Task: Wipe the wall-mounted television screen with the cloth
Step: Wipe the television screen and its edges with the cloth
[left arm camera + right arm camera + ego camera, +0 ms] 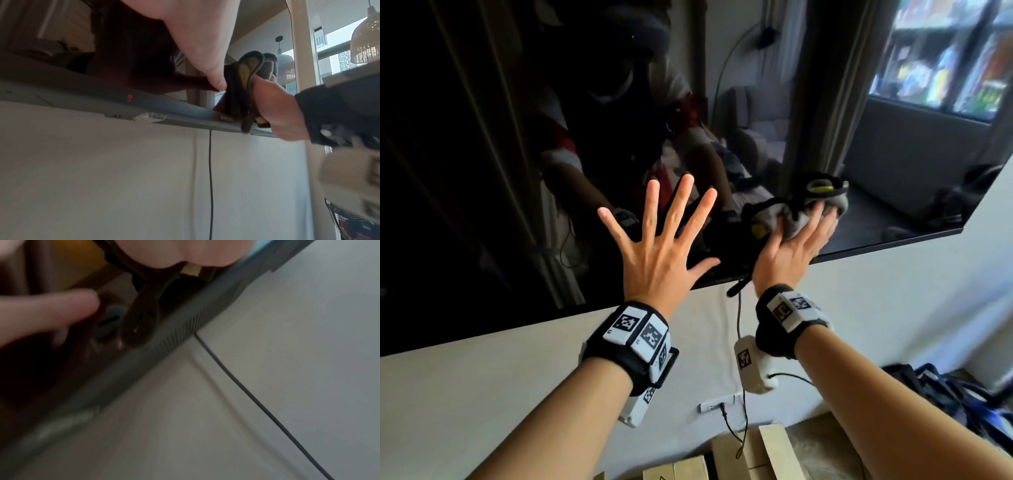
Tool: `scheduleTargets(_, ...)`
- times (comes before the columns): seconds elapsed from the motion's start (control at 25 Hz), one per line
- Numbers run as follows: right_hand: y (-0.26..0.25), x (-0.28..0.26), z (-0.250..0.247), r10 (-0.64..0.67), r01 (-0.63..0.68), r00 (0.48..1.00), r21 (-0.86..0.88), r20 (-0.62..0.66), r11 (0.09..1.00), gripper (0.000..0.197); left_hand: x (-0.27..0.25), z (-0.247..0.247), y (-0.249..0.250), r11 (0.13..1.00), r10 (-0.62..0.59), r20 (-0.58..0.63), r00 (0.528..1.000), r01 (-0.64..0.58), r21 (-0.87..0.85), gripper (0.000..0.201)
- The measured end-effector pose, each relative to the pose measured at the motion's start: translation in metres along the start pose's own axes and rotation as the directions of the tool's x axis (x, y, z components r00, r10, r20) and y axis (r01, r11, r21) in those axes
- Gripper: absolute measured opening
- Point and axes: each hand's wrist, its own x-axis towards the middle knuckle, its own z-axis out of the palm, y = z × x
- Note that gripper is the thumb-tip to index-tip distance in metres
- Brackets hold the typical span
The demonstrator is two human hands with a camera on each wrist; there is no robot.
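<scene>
The wall-mounted television screen (551,137) fills my view. My left hand (657,246) lies spread flat on it, released; my right hand (791,246) presses the bunched cloth (801,205) near its lower edge. Mid-wipe, I judge; next sweep across unwiped glass.

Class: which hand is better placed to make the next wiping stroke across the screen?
Right. The right hand already presses the bunched grey-and-black cloth against the dark glossy television screen; the left hand is spread, holding nothing.
</scene>
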Motion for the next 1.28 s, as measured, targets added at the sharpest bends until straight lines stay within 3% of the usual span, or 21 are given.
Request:
scheduleTargets(0.08, -0.015, 0.002, 0.003, 0.096, -0.094, 0.995, 0.045, -0.033, 0.995, 0.070, -0.009, -0.003, -0.010, 1.000, -0.012, -0.014, 1.000, 0.012, -0.013, 0.100)
scheduleTargets(0.12, -0.022, -0.014, 0.007, 0.054, -0.054, 0.999, 0.032, 0.006, 0.998, 0.071, -0.016, -0.005, -0.021, 1.000, -0.026, -0.029, 0.999, 0.026, -0.009, 0.100)
scheduleTargets(0.16, -0.025, -0.036, 0.012, -0.039, 0.039, 0.997, -0.007, 0.074, 0.999, 0.071, -0.025, -0.007, -0.036, 0.999, -0.051, -0.042, 0.998, 0.051, 0.006, 0.100)
scheduleTargets(0.24, -0.025, -0.059, 0.015, -0.265, 0.277, 0.942, -0.031, 0.206, 0.960, 0.071, -0.047, -0.011, -0.071, 0.991, -0.119, -0.039, 0.992, 0.121, 0.049, 0.103)
scheduleTargets(0.28, -0.025, -0.051, 0.018, -0.315, 0.326, 0.928, -0.024, 0.200, 0.945, 0.071, -0.054, -0.012, -0.086, 0.986, -0.154, -0.021, 0.988, 0.155, 0.069, 0.105)
scheduleTargets(0.4, -0.044, -0.035, 0.029, -0.178, 0.180, 0.982, -0.027, 0.064, 0.983, 0.070, -0.060, -0.011, -0.106, 0.978, -0.184, 0.046, 0.982, 0.178, 0.111, 0.106)
scheduleTargets(0.44, -0.047, -0.046, 0.031, -0.214, 0.218, 0.972, -0.033, 0.094, 0.975, 0.070, -0.060, -0.010, -0.106, 0.978, -0.183, 0.056, 0.982, 0.175, 0.114, 0.106)
scheduleTargets(0.56, -0.032, -0.084, 0.032, -0.502, 0.531, 0.824, -0.047, 0.263, 0.846, 0.068, -0.061, -0.006, -0.106, 0.979, -0.177, 0.048, 0.983, 0.171, 0.109, 0.102)
scheduleTargets(0.6, -0.030, -0.080, 0.033, -0.540, 0.569, 0.799, -0.042, 0.264, 0.822, 0.067, -0.062, -0.005, -0.108, 0.979, -0.175, 0.038, 0.984, 0.169, 0.116, 0.101)
scheduleTargets(0.72, -0.046, -0.074, 0.045, -0.344, 0.353, 0.930, -0.050, 0.128, 0.934, 0.066, -0.062, -0.003, -0.108, 0.981, -0.155, 0.011, 0.988, 0.152, 0.123, 0.098)
scheduleTargets(0.76, -0.050, -0.085, 0.047, -0.327, 0.335, 0.936, -0.044, 0.133, 0.941, 0.066, -0.061, -0.005, -0.109, 0.982, -0.153, 0.012, 0.988, 0.151, 0.110, 0.099)
scheduleTargets(0.88, -0.039, -0.112, 0.046, -0.536, 0.563, 0.810, -0.059, 0.239, 0.825, 0.065, -0.064, -0.005, -0.111, 0.987, -0.151, 0.018, 0.988, 0.150, 0.063, 0.104)
scheduleTargets(0.92, -0.037, -0.104, 0.047, -0.537, 0.567, 0.806, -0.063, 0.248, 0.821, 0.065, -0.064, -0.003, -0.112, 0.988, -0.143, 0.020, 0.989, 0.142, 0.057, 0.103)
scheduleTargets(1.0, -0.053, -0.093, 0.054, -0.348, 0.361, 0.927, -0.086, 0.143, 0.928, 0.067, -0.061, -0.003, -0.112, 0.990, -0.136, 0.021, 0.990, 0.136, 0.036, 0.103)
scheduleTargets(1.04, -0.064, -0.096, 0.057, -0.272, 0.281, 0.956, -0.079, 0.114, 0.956, 0.067, -0.060, -0.004, -0.113, 0.990, -0.139, 0.024, 0.990, 0.139, 0.017, 0.103)
scheduleTargets(1.08, -0.070, -0.106, 0.059, -0.283, 0.294, 0.951, -0.082, 0.128, 0.952, 0.068, -0.060, -0.006, -0.113, 0.991, -0.135, 0.028, 0.990, 0.135, -0.008, 0.105)
scheduleTargets(1.2, -0.059, -0.129, 0.057, -0.530, 0.564, 0.809, -0.078, 0.253, 0.822, 0.066, -0.074, -0.007, -0.129, 0.998, -0.055, 0.005, 0.999, 0.055, -0.009, 0.106)
scheduleTargets(1.24, -0.060, -0.122, 0.058, -0.513, 0.543, 0.823, -0.072, 0.245, 0.836, 0.067, -0.082, -0.009, -0.142, 0.999, -0.027, -0.011, 1.000, 0.028, 0.021, 0.104)
scheduleTargets(1.28, -0.067, -0.118, 0.062, -0.427, 0.445, 0.887, -0.075, 0.178, 0.893, 0.067, -0.092, -0.010, -0.160, 0.998, -0.021, -0.020, 1.000, 0.023, 0.053, 0.102)
